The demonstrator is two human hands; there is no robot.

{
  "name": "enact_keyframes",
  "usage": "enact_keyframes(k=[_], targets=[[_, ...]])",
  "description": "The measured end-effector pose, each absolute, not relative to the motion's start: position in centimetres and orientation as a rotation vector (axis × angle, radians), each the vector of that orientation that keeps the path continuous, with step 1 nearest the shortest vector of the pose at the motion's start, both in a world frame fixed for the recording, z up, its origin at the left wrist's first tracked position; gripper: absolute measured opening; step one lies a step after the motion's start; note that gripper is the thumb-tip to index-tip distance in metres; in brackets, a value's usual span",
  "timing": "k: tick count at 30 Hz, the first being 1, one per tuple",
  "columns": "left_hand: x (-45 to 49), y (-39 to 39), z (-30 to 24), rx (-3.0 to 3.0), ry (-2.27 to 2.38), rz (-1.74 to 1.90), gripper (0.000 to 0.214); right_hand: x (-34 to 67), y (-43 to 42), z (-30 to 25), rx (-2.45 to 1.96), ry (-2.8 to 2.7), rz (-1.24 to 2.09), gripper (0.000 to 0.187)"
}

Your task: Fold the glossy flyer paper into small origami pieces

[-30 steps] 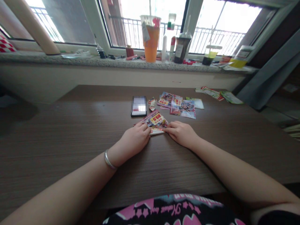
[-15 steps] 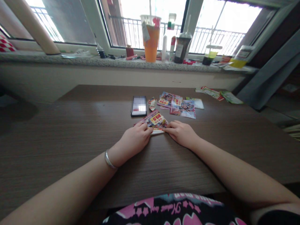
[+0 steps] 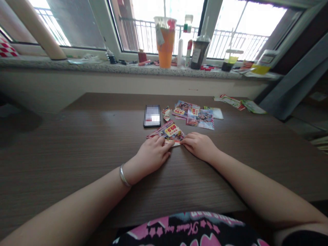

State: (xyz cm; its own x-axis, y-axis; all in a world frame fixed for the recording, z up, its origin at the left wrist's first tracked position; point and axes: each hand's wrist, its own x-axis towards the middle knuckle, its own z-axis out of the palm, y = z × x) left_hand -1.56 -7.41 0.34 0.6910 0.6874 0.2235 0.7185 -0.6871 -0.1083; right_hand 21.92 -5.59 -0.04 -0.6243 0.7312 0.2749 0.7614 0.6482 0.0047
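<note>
left hand: lying flat on the table, fingers loosely apart. The tips press the near-left edge of the flyer and nothing is gripped.
right hand: knuckles up, fingers bunched together, tips on the flyer's near-right corner. I honestly can't tell if it's pinching the paper or just pinning it.
flyer: right at the fingertips of both hands, between them, flat on the table. It looks folded to me, with a pale edge on the near side.
past the fingertips: phone just beyond the left hand, loose flyers beyond the right.
how I'd do it: my read is a crease being pressed. I'd square the edges first, pin one end with the right hand, and run the left fingertips along the fold with even pressure.
watch out: glossy paper probably slides on this table, so I'd press straight down rather than push it toward the phone.
</note>
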Motion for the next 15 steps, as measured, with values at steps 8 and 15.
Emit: enact_keyframes(k=[8,15], targets=[[-1.71,-7.42,-0.35,-2.71,-1.222,-0.324,0.04,22.0,-5.69,0.26,-1.239,-2.661,-0.159,0.022],[-1.49,-7.4,-0.59,-2.763,-1.126,-0.324,0.041,22.83,-5.65,0.45,-1.27,-2.69,-0.102,0.024]])
